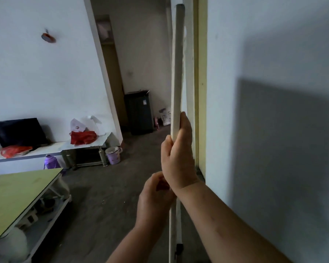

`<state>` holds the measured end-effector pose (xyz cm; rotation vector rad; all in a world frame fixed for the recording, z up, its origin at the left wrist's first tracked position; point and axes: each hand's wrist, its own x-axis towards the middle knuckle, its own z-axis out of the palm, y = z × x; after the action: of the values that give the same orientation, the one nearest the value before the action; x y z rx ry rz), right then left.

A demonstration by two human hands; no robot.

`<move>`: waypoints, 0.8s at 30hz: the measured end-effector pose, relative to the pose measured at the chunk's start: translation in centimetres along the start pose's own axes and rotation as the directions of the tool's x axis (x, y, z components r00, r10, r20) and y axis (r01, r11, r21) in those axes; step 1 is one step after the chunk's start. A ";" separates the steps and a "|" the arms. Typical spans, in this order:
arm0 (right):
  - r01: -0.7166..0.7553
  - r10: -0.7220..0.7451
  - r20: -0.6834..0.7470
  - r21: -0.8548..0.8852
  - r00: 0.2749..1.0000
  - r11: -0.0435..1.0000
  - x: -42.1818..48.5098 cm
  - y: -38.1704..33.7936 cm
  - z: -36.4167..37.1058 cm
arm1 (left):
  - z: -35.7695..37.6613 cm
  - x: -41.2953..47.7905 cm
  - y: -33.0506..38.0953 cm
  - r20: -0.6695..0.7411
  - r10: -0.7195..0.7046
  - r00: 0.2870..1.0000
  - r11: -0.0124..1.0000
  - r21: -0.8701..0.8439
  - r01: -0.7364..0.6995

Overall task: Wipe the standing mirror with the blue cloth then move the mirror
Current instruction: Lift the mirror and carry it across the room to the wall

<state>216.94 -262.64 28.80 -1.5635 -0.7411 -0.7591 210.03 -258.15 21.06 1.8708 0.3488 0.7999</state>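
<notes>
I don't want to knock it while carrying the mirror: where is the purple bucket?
In the head view, the purple bucket stands on the floor at left-centre, beside the right leg of the low white table, well left of both hands on the mirror.

both hands (179,156) on the edge-on standing mirror (178,73), right above left (152,198), beside a white wall (264,130)

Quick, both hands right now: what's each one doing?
Left hand: closed on the mirror frame, lower down.
Right hand: closed on the same frame edge, higher up.
</notes>
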 end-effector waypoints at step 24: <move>-0.258 0.258 0.038 0.013 0.966 0.966 1.5 7.2 -14.0 | 11.4 -2.6 3.6 0.265 0.056 0.963 0.996 0.057 -0.073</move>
<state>222.73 -277.30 27.30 -1.6220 -0.5538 -0.5320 215.31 -269.15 20.43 2.0304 0.1488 0.5785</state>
